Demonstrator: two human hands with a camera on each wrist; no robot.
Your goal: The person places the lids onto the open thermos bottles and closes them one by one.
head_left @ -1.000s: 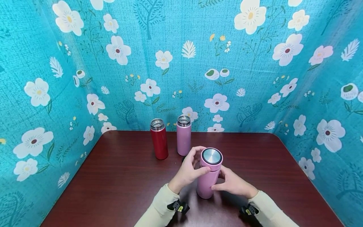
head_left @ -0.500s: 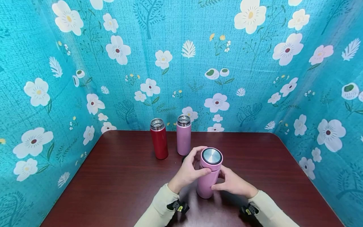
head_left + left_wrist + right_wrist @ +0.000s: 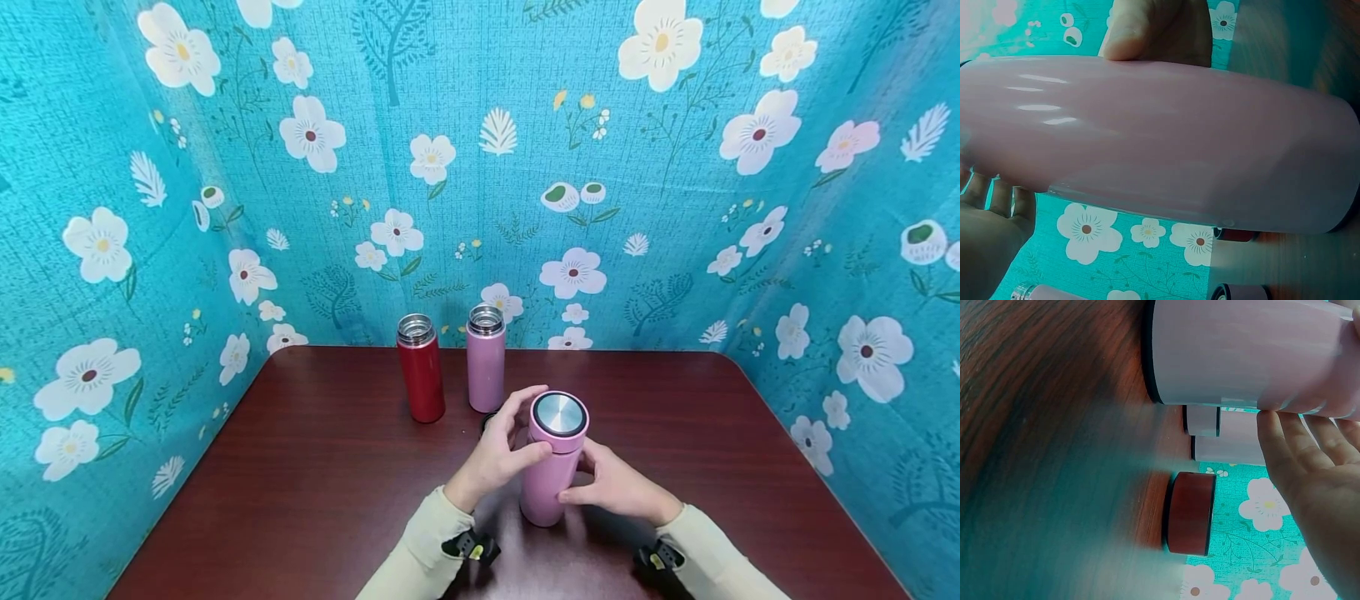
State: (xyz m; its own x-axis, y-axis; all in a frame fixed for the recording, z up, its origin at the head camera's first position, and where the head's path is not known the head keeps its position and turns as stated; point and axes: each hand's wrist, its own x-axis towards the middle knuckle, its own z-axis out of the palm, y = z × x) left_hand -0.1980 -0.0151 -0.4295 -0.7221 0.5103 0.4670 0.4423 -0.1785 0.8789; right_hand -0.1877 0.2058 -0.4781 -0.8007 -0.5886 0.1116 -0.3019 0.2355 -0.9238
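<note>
A pink thermos with a silver-topped pink lid stands upright on the table between both hands. My left hand grips it at the lid, with the thumb across the near side by the seam. Lower down, my right hand holds the body from the right; its fingers lie along the thermos in the right wrist view. Behind stand a red thermos and another pink thermos, both with their steel mouths uncovered.
A loose red lid sits on the dark wooden table beyond the held thermos. Another loose pink lid stands near the rear pink thermos. A blue floral cloth encloses the back and sides.
The left thumb has shifted slightly leftward at the lid. Both hands keep their hold, and the thermoses stay where they were.
</note>
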